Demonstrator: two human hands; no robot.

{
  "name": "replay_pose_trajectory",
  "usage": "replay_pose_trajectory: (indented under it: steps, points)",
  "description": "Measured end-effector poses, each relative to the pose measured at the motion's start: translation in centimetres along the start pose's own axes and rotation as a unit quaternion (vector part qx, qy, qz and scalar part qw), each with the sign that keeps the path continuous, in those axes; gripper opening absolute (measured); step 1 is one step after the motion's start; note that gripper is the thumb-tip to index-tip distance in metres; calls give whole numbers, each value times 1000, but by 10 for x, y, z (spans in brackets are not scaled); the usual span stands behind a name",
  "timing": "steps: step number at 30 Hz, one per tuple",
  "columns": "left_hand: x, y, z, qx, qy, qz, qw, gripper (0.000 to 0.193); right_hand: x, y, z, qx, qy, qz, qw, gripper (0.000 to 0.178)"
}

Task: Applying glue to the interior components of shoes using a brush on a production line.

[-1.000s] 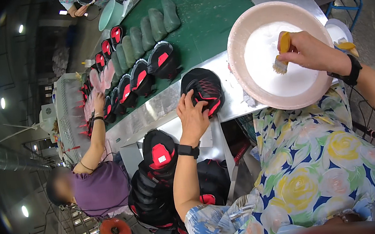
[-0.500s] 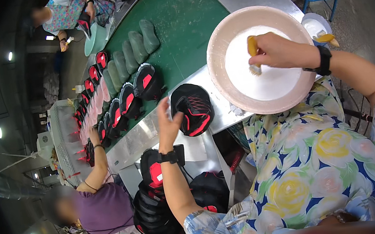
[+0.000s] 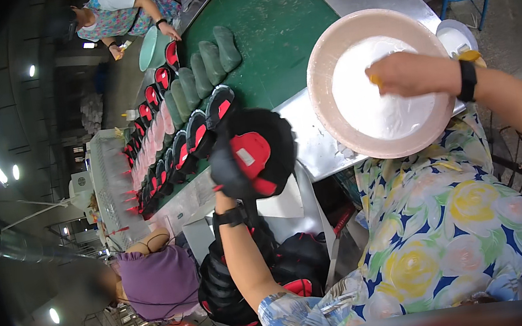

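While the left hand [image 3: 222, 201] holds up a black shoe [image 3: 252, 147] with its red patch [image 3: 248, 155] facing the camera, most of the fingers are hidden behind it, so how firm that grip is cannot be told. The shoe hangs over the near edge of the surface [image 3: 307, 147], left of the wide pink bowl [image 3: 320, 89]; a pinch at its rim alone could let it tip or drop onto the pile of shoes [image 3: 221, 287] below. The right hand [image 3: 404, 75] is closed on a brush [image 3: 374, 79], of which only a bit of yellow handle shows, over the white liquid [image 3: 355, 101]. Too heavy a load on the bristles could drip between bowl and shoe, and reaching too low could wet the fingers or the dark wristband [image 3: 466, 80]. Because the bowl sits by the edge, a forearm knock could slop it, and a wide swing of the shoe could bump the row of shoes [image 3: 197, 132] just beyond
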State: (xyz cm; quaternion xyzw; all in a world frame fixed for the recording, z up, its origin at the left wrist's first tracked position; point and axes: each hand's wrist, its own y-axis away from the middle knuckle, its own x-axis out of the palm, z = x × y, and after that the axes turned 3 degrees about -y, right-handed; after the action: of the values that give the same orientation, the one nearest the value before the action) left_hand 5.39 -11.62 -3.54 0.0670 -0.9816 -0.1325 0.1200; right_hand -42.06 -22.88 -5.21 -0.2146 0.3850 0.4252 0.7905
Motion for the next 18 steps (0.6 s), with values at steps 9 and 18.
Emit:
replay_pose_trajectory:
  steps: [9,18]
  points:
    - [131,0,-17,201,-162,-58,964,47,-73,-11,21,-117,-129,-229,958,18]
    - [173,-12,-11,304,-207,-42,929,49,-81,2,23,-126,-107,-267,949,28]
